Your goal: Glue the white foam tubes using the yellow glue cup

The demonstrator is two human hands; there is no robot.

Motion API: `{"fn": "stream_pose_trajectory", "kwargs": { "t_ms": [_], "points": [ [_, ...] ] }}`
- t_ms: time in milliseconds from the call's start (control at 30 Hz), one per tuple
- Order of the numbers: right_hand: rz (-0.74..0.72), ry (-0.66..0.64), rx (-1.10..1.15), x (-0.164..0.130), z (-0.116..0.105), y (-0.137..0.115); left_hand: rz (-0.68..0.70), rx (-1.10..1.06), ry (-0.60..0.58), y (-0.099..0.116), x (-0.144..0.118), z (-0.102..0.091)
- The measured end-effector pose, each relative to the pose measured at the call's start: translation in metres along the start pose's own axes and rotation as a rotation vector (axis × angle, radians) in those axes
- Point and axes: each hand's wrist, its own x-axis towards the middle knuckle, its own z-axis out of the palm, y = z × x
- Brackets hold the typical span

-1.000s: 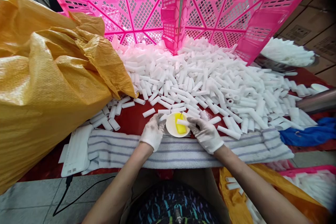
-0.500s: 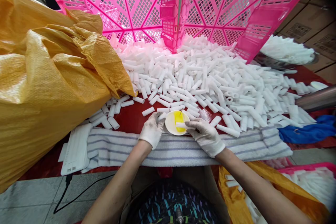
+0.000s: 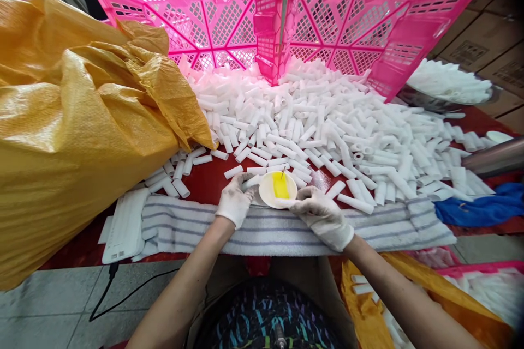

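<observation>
Between both gloved hands: small white dish [image 3: 268, 192] with yellow liquid. Left hand [image 3: 234, 201] curled, fingertips on a white tube [image 3: 250, 181] at dish's left rim. Right hand [image 3: 321, 212] pinching dish's near-right rim, fingers mostly closed. Tube pile [image 3: 327, 120] just beyond.

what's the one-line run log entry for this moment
left hand: on white tube | right hand: at small bowl rim | bowl: yellow glue, stick | behind: tube pile
</observation>
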Motion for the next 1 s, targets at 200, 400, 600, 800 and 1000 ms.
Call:
{"fn": "stream_pose_trajectory", "kwargs": {
  "t_ms": [200, 400, 600, 800, 1000],
  "points": [
    [0.235, 0.082, 0.175, -0.005, -0.010, -0.020, 0.156, -0.178, -0.084, 0.013, -0.021, 0.006],
    [0.259, 0.001, 0.049, -0.002, -0.012, -0.031, 0.116, -0.112, -0.196, 0.040, -0.038, 0.003],
    [-0.408, -0.141, -0.620, -0.026, -0.013, -0.041, -0.075, 0.000, -0.549, 0.053, -0.051, 0.010],
    [-0.560, 0.164, -0.859, -0.044, 0.003, -0.037, -0.108, 0.212, -0.328, 0.061, -0.079, 0.053],
    [-0.082, 0.175, -0.656, -0.087, -0.086, -0.039, 0.179, 0.207, -0.426, 0.066, -0.078, 0.039]
  ]
}}
